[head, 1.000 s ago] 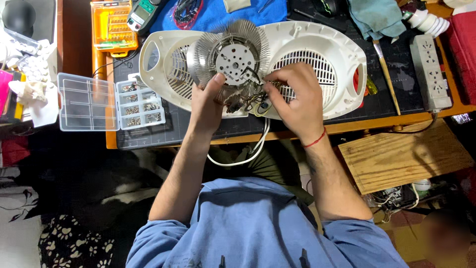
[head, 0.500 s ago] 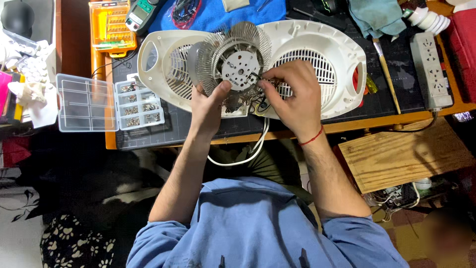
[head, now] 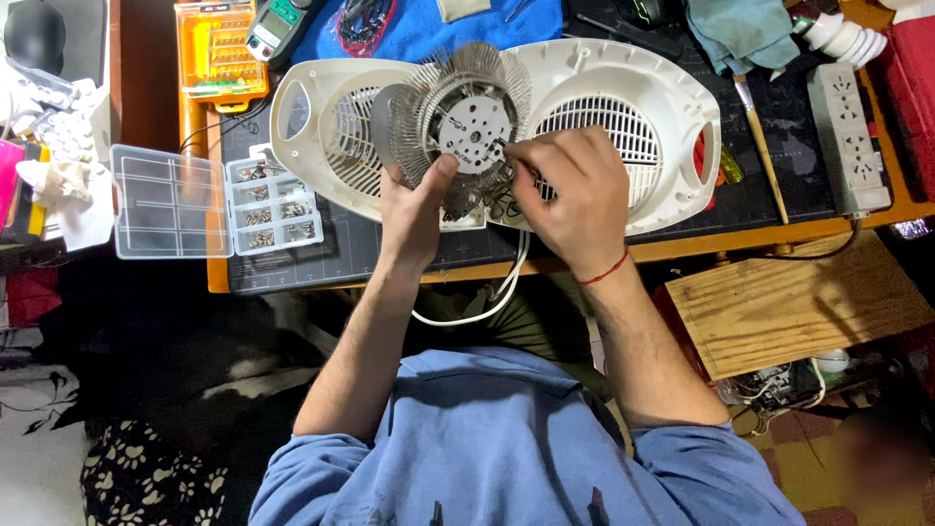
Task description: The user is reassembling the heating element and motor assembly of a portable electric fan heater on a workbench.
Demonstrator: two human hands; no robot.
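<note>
Head view, left to right: clear parts box [head: 209, 200] lying open at left of frame; left hand [head: 414, 209] gripping round finned metal unit [head: 458, 127] at upper centre, over white fan housing [head: 643, 107]; right hand [head: 570, 195] pinching its right edge, fingers narrowed.

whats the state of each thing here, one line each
heater coil: out of the housing, held up in both hands
left hand: gripping the coil's lower edge
right hand: fingers pinched at the coil's hub
white housing: lying flat, grilles up
parts box: lid open
power strip: nothing plugged in
</note>
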